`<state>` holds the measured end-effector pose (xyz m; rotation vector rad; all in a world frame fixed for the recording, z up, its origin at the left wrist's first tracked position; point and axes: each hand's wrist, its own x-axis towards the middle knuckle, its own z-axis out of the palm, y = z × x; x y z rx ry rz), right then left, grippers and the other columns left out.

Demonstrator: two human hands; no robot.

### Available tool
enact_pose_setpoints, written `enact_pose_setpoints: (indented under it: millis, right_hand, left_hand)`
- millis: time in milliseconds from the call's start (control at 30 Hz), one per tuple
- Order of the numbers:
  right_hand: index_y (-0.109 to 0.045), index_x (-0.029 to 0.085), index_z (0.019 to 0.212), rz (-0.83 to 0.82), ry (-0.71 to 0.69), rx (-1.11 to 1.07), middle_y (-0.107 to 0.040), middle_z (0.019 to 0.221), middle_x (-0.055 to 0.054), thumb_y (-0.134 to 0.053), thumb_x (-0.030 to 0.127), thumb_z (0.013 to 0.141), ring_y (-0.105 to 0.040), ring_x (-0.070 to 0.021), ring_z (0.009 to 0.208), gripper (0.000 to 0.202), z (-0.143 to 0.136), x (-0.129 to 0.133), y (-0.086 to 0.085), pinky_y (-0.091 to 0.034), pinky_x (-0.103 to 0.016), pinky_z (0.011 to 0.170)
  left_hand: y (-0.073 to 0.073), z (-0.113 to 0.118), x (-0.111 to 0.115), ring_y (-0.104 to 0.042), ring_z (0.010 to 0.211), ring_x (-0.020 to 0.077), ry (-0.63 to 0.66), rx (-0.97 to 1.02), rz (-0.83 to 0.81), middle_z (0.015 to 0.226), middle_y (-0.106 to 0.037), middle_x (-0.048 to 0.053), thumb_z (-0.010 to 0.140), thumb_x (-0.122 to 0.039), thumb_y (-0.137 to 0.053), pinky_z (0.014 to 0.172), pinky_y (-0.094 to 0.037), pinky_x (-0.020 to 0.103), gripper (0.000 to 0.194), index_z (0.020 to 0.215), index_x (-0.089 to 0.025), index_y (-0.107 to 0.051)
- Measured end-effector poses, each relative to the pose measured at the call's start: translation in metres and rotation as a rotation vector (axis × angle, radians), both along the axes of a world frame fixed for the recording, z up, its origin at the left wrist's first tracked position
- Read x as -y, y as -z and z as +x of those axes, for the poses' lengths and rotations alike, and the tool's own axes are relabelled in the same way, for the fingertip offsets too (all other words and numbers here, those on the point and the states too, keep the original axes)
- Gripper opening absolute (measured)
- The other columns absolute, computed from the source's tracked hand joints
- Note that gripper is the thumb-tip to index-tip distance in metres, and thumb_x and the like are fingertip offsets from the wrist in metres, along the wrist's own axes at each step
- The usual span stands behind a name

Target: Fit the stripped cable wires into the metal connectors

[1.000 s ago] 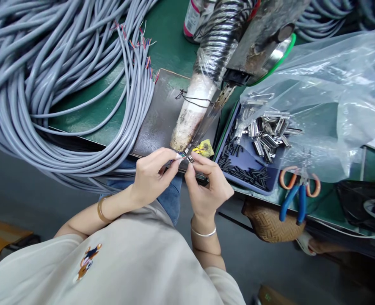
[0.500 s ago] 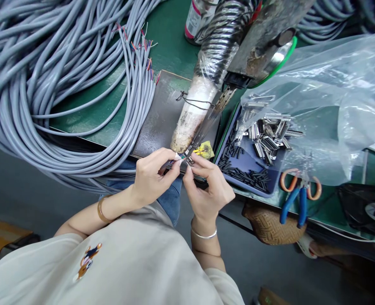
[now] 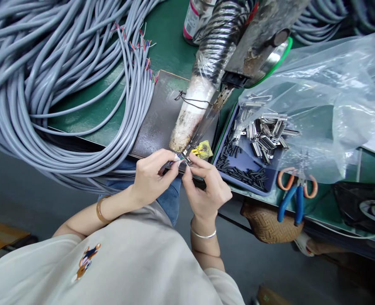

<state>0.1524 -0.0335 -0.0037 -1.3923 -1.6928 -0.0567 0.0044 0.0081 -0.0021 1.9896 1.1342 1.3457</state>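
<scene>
My left hand point(image 3: 154, 173) pinches the end of a grey cable, whose thin coloured wires point(image 3: 180, 157) fan out past the fingertips. Close to its right, my right hand point(image 3: 206, 184) has thumb and forefinger pinched at a small metal connector point(image 3: 187, 159); thin wire may also be between those fingers, too small to tell. Just above both hands is the tip of a soldering iron point(image 3: 203, 125), angled down from a holder. A white, stained hose end point(image 3: 187, 114) lies beside the iron. The yellow pad point(image 3: 204, 149) sits right of the connector.
Grey cables point(image 3: 79, 156) fill the left side. A blue tray point(image 3: 254, 187) at the right holds connectors and black sleeves, partly under a plastic bag point(image 3: 327, 106). Blue-handled pliers point(image 3: 292, 201) overlap orange-handled scissors point(image 3: 311, 187) at the table edge. A person's foot point(image 3: 303, 245) shows below.
The view has shifted slightly, so things at the right appear a little further left. The wires and connector between my fingertips have moved slightly; both hands keep their pinch.
</scene>
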Motion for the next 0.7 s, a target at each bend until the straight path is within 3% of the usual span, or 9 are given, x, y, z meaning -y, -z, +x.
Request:
enact_pose_setpoints:
  millis: [133,233,333,400,467,567,700]
  right_hand:
    - [-0.064,0.024,0.094,0.003,0.025,-0.026,-0.083,0.106,-0.003,-0.073,0.009,0.089,-0.081,-0.0163,0.088,0.018,0.001,0.005,0.005,-0.064,-0.024,0.078]
    - [-0.065,0.025,0.100,0.029,0.051,-0.090,-0.083,0.102,-0.003,-0.072,0.012,0.091,-0.082,-0.0187,0.087,0.017,0.004,0.011,0.015,-0.066,-0.028,0.076]
    - [-0.060,0.024,0.103,0.102,0.032,-0.214,-0.082,0.105,-0.005,-0.068,0.015,0.094,-0.082,-0.0206,0.079,0.015,0.008,0.018,0.028,-0.066,-0.032,0.067]
    - [-0.056,0.024,0.100,0.098,-0.026,-0.254,-0.081,0.114,-0.009,-0.065,0.018,0.096,-0.081,-0.0197,0.073,0.011,0.009,0.022,0.034,-0.065,-0.032,0.061]
    - [-0.055,0.024,0.098,0.015,-0.090,-0.227,-0.080,0.117,-0.010,-0.062,0.019,0.097,-0.080,-0.0182,0.072,0.009,0.008,0.025,0.035,-0.064,-0.030,0.062]
    - [-0.058,0.023,0.094,-0.116,-0.097,-0.216,-0.081,0.096,-0.005,-0.064,0.021,0.097,-0.077,-0.0157,0.069,0.007,0.001,0.026,0.030,-0.061,-0.027,0.065]
    - [-0.054,0.023,0.088,-0.394,-0.080,-0.446,-0.067,0.067,0.007,-0.061,0.029,0.098,-0.060,-0.0081,0.048,0.014,-0.010,0.021,0.014,-0.044,-0.019,0.048]
  left_hand:
    - [0.003,-0.005,0.003,-0.065,0.067,0.0095,0.073,0.026,-0.057,0.088,-0.077,0.005,0.095,-0.013,-0.065,0.057,-0.049,0.018,0.006,0.094,-0.016,-0.070]
    - [0.007,-0.013,0.007,-0.069,0.077,0.0123,0.114,0.021,-0.115,0.100,-0.078,0.009,0.096,-0.016,-0.065,0.060,-0.052,0.019,0.009,0.101,-0.016,-0.073]
    - [0.010,-0.021,0.013,-0.073,0.081,0.0152,0.107,0.044,-0.192,0.095,-0.080,0.008,0.096,-0.021,-0.068,0.070,-0.058,0.024,0.011,0.101,-0.016,-0.077]
    - [0.010,-0.027,0.015,-0.073,0.072,0.0143,0.133,0.121,-0.328,0.088,-0.081,0.007,0.096,-0.025,-0.070,0.069,-0.060,0.024,0.013,0.101,-0.016,-0.078]
    - [0.006,-0.033,0.014,-0.067,0.057,0.0115,0.223,0.220,-0.552,0.083,-0.081,0.006,0.095,-0.032,-0.072,0.057,-0.057,0.022,0.021,0.106,-0.015,-0.077]
    - [-0.001,-0.043,0.012,-0.057,0.044,0.0076,0.414,0.318,-0.863,0.076,-0.078,0.003,0.095,-0.040,-0.072,0.043,-0.048,0.019,0.036,0.120,-0.015,-0.069]
    - [-0.008,-0.054,0.010,-0.051,0.042,0.0055,0.614,0.312,-0.924,0.076,-0.074,0.001,0.098,-0.038,-0.067,0.041,-0.043,0.017,0.036,0.128,-0.017,-0.064]
